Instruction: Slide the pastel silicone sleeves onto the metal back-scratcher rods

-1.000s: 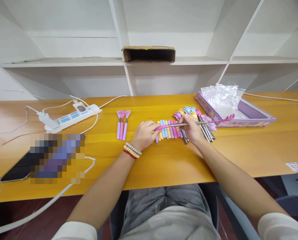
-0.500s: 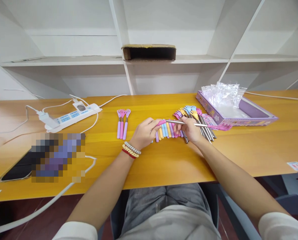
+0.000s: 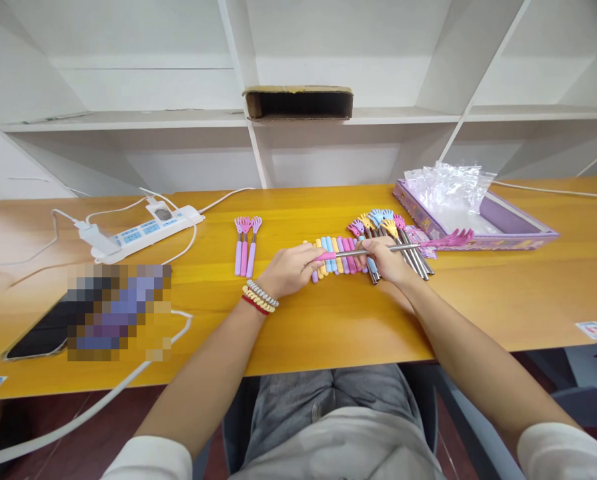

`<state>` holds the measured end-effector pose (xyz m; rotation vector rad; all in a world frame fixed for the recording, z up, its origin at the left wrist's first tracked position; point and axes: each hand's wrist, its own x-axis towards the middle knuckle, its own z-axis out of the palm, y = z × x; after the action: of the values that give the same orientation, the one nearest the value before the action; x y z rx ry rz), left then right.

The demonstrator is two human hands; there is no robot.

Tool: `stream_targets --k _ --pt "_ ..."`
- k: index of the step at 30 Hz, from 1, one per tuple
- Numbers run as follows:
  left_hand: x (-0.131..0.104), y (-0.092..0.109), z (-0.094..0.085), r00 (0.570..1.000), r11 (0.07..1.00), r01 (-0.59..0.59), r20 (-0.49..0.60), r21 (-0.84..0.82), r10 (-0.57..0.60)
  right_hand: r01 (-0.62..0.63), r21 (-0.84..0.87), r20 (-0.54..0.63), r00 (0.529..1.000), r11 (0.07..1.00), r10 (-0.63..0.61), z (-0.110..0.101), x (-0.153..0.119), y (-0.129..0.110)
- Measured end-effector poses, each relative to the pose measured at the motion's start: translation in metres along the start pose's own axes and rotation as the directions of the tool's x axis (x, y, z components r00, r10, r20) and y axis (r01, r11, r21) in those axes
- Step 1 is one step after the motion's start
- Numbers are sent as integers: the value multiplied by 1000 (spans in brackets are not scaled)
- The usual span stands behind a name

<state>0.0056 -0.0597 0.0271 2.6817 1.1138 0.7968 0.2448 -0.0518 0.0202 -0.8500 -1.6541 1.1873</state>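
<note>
A pink back scratcher (image 3: 351, 253) with a metal rod is held crosswise above the table. My left hand (image 3: 291, 270) is closed round its pink handle. Farther along the rod, my right hand (image 3: 385, 259) pinches the metal, and the pink claw head points right. Below the rod lies a row of coloured handles (image 3: 339, 265) in purple, yellow, blue and pink. Several metal rods with coloured claw heads (image 3: 377, 218) lie beside my right hand. Left of my hands, three assembled scratchers (image 3: 246, 248) lie side by side.
At the right stands a purple box tray (image 3: 503, 243) with clear plastic bags (image 3: 445, 190). A white power strip (image 3: 151, 232) with cables and a phone (image 3: 43, 333) lie at the left. A cardboard box (image 3: 299, 105) sits on the shelf behind.
The held scratcher's handle end has come slightly lower and left, while its claw head has risen slightly. My left hand has shifted slightly left, uncovering more of the handle row.
</note>
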Motion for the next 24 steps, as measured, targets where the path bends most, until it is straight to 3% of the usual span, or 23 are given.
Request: stream_targets --k 6,10,13,17,20,22,24 --pt "3 16 6 995 994 -61 70 -93 67 49 -155 78 996 987 -37 11 -2 1" --pt "5 26 8 996 999 -46 74 -29 48 47 -211 93 995 976 -28 20 -2 1" --pt "5 27 8 999 999 3 32 36 -4 56 -151 64 997 987 -47 19 0 0" --pt "6 19 6 991 989 127 -56 81 -123 110 126 -104 990 986 -97 7 5 -2" --pt "6 11 2 976 975 202 -96 91 -194 144 324 -250 966 935 -62 -7 8 -5" --pt "6 6 -1 973 973 215 -107 88 -205 168 356 -330 943 919 -45 -14 9 -6" --pt "5 3 -3 972 973 215 -110 80 -206 180 280 -410 911 943 -52 -18 11 -4"
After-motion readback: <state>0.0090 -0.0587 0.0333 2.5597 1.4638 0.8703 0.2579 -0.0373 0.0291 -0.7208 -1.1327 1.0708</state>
